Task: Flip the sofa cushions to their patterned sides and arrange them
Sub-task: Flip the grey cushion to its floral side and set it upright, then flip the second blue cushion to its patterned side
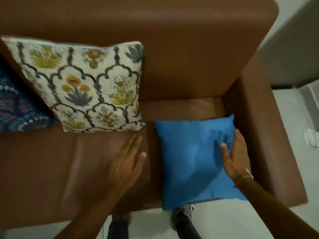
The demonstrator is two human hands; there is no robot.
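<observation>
A plain blue cushion lies flat on the right end of the brown sofa seat, its near edge hanging over the front. My right hand grips its right edge, thumb on top and fingers curled around the side. My left hand hovers open over the seat just left of the blue cushion, not touching it. A cream cushion with a floral pattern leans against the backrest. At the far left edge sits a dark blue patterned cushion, partly cut off by the frame.
The sofa's right armrest stands close beside the blue cushion. Pale floor lies to the right, with a white crumpled thing on it. My feet show below the seat's front edge.
</observation>
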